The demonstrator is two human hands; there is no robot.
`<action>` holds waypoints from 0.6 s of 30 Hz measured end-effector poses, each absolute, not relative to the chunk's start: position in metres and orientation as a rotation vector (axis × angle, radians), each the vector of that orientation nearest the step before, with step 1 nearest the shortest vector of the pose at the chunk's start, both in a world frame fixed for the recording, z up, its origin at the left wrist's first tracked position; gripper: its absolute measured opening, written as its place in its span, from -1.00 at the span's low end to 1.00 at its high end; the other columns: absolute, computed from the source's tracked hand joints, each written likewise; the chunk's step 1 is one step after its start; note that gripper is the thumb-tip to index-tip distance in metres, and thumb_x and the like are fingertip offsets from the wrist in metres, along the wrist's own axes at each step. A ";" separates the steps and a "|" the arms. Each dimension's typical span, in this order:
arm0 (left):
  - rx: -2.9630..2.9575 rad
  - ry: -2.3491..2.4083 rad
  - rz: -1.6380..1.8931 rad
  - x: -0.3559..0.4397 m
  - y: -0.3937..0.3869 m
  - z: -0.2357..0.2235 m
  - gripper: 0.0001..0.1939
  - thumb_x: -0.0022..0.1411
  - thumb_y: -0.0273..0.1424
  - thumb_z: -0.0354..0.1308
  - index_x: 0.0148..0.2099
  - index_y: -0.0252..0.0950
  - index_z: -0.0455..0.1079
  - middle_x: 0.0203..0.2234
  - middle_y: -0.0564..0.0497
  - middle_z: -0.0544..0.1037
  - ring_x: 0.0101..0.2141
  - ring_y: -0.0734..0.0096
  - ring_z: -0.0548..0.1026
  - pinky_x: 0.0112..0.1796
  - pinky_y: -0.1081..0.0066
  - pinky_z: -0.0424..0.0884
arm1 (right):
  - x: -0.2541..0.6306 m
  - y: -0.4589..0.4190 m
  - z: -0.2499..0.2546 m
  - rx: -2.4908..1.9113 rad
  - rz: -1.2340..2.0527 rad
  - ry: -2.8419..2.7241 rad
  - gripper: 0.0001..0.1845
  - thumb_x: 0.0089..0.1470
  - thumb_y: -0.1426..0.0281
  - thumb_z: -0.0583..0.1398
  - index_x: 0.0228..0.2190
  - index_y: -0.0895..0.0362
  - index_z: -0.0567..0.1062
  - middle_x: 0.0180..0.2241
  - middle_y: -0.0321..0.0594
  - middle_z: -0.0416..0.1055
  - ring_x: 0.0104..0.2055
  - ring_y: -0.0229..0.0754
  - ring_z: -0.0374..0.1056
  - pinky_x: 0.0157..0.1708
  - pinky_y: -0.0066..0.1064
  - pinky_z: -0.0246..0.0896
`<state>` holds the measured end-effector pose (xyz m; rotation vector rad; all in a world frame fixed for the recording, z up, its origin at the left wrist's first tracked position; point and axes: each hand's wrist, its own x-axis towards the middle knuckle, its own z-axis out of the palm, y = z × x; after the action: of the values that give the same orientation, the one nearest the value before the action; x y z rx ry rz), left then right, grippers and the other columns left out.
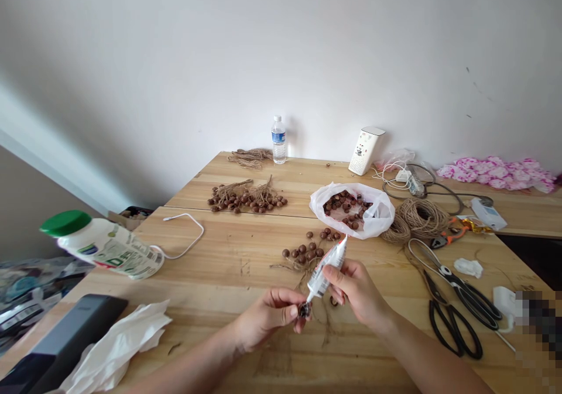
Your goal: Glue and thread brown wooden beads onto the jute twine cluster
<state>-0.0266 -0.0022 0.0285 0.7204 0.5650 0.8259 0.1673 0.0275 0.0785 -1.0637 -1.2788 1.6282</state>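
Observation:
My left hand pinches a small dark brown nutshell, its hollow side turned up. In my right hand is a white squeeze tube, tilted so that its nozzle points down at the shell's opening. Whether the nozzle touches the shell I cannot tell. Just beyond my hands lie several round brown nut-like balls with twine strands among them. A white plastic bag holding many brown shells sits open behind the tube.
Bunches of brown balls on twine lie farther back, near a water bottle. Right of the bag are a twine coil, orange-handled pliers and two pairs of scissors. A green-lidded bottle and white paper are left.

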 end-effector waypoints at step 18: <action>0.666 0.577 0.854 -0.024 -0.002 0.027 -0.72 -0.14 -0.33 0.42 -0.33 -0.37 0.58 -0.50 -0.08 0.60 -0.57 0.47 0.43 -0.44 0.42 0.30 | 0.171 0.029 0.083 -0.843 1.456 -1.193 -0.56 -0.01 0.12 0.25 -0.65 0.13 0.26 -0.76 -0.43 0.10 -0.72 -0.39 -0.02 -0.69 -0.48 -0.14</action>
<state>-0.0237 -0.0020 0.0265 0.6665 0.5769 0.8535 0.1713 0.0288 0.0825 -0.8431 -1.1926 1.4565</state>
